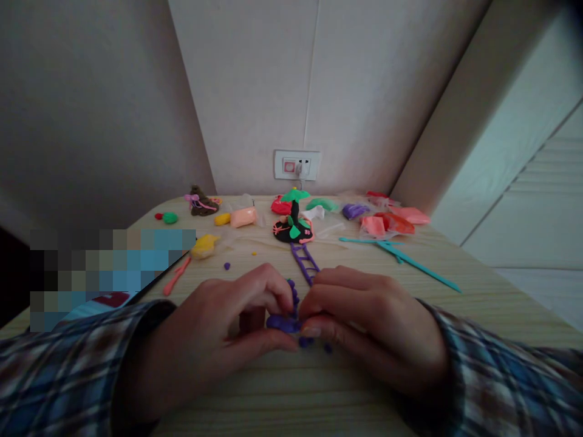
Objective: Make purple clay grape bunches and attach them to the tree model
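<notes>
My left hand (218, 340) and my right hand (373, 328) meet at the near edge of a light wooden table (478, 291). Both pinch one lump of purple clay (285, 323) between thumb and fingertips, just above the tabletop. Small purple crumbs (327, 348) lie under the right thumb. A purple clay ladder (306, 262) lies just beyond the fingers and leads to a black clay mound with a green-topped tree (294, 224). Both sleeves are plaid.
Clay pieces in bags line the back edge: peach (243, 216), orange-red (387, 223), purple (354, 210), yellow (204, 244). Teal modelling tools (401, 255) lie at the right, a pink tool (175, 276) at the left. A brown clay figure (200, 202) and a wall socket (297, 165) are behind.
</notes>
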Motion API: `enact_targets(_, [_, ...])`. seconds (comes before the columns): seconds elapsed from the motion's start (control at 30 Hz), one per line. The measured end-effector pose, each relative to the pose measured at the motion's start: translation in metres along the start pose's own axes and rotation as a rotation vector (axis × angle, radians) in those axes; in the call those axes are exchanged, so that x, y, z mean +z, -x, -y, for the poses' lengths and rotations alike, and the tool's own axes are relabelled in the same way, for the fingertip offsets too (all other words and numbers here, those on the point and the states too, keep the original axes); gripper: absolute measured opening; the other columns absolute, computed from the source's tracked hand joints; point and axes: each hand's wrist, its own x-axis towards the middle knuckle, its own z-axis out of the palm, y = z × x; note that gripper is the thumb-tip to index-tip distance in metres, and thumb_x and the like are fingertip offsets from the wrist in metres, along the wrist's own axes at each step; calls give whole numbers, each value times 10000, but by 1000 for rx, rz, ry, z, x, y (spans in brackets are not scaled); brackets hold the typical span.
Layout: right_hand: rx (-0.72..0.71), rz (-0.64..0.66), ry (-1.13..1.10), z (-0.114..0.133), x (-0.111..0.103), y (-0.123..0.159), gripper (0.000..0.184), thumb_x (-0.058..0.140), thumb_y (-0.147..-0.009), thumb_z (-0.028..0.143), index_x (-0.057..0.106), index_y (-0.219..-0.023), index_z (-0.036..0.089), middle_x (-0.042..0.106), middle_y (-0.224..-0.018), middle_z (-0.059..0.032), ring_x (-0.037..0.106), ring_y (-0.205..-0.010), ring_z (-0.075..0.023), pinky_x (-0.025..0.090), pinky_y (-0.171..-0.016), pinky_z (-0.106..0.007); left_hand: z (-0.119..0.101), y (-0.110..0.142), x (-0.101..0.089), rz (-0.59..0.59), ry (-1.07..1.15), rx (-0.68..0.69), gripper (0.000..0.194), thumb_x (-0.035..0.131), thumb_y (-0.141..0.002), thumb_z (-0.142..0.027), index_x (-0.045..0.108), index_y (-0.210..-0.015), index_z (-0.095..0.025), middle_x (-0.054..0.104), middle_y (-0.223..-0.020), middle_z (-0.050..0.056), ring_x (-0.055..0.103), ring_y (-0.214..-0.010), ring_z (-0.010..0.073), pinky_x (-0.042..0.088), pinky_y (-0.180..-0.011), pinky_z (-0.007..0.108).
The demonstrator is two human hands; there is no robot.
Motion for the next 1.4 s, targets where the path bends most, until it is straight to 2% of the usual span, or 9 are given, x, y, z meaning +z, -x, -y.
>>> enact_targets(0.17, [-14, 54, -6, 2, 5, 1, 330, 477, -1106, 313, 644, -874, 148, 664, -813, -20, 593, -735, -123, 449, -662, -216, -1, 0, 0, 36, -38, 6, 192, 675, -941, -394, 581, -879, -238, 644, -696, -65, 600, -585, 130, 396, -534, 192])
enact_targets(0.3, [7, 83, -62, 4, 6, 0, 208, 511, -1023, 170, 613, -842, 176, 656, -792, -8, 580, -716, -119, 438, -653, -213, -9, -3, -1, 82, -54, -63, 215, 666, -915, -409, 569, -841, -232, 629, -656, -62, 585, -573, 137, 386, -532, 197])
enact_targets(0.5, [-1, -18, -16, 11, 2, -3, 215, 520, -902, 74, 583, -725, 179, 585, -665, 31, 521, -628, -97, 387, -605, -219, -15, -2, 0, 53, -111, -2, 122, 631, -935, -334, 633, -887, -221, 700, -735, -41, 627, -621, 138, 428, -581, 202])
enact_targets(0.73, [90, -94, 49, 3, -12, 0, 232, 503, -973, 105, 643, -802, 179, 636, -686, 30, 566, -624, -95, 438, -604, -202, -7, -2, -5, -68, -182, 199, 110, 639, -950, -173, 731, -962, -233, 781, -866, -72, 681, -707, 88, 471, -679, 160])
enact_targets(0.97, [168, -61, -201, -9, -10, 4, 220, 490, -1050, 143, 706, -1042, 183, 755, -773, 23, 670, -640, -82, 506, -643, -179, -6, -5, -8, -37, -85, 110, 76, 664, -935, -198, 730, -933, -235, 760, -820, -66, 697, -712, 109, 488, -637, 160])
enact_targets(1.07, [222, 10, -312, -7, -13, 2, 269, 505, -1081, 253, 664, -876, 186, 719, -668, 36, 650, -574, -76, 490, -583, -168, -5, -3, -8, -68, -114, 143, 66, 707, -930, -199, 736, -930, -258, 760, -825, -95, 677, -690, 83, 458, -634, 139])
enact_targets(1.2, [243, -41, -230, -6, -21, 0, 388, 599, -1048, 361, 638, -697, 198, 641, -576, 53, 576, -535, -79, 433, -535, -194, -3, -1, -9, -77, -151, 144, 69, 725, -936, -218, 744, -948, -283, 770, -837, -112, 679, -679, 82, 461, -657, 146])
enact_targets(1.3, [205, -64, -186, -10, -23, 1, 193, 644, -1001, 209, 736, -831, 204, 726, -715, 34, 651, -645, -95, 501, -626, -202, -3, 0, -9, -83, -166, 140, 46, 727, -945, -261, 749, -955, -300, 777, -855, -112, 690, -690, 93, 476, -667, 155])
enact_targets(1.4, [233, -45, -254, -13, -22, 3, 197, 581, -981, 94, 750, -1003, 193, 788, -852, 6, 731, -772, -109, 564, -744, -211, 0, 1, -9, -80, -194, 169, 58, 727, -956, -278, 736, -979, -330, 779, -869, -137, 700, -702, 86, 479, -676, 143])
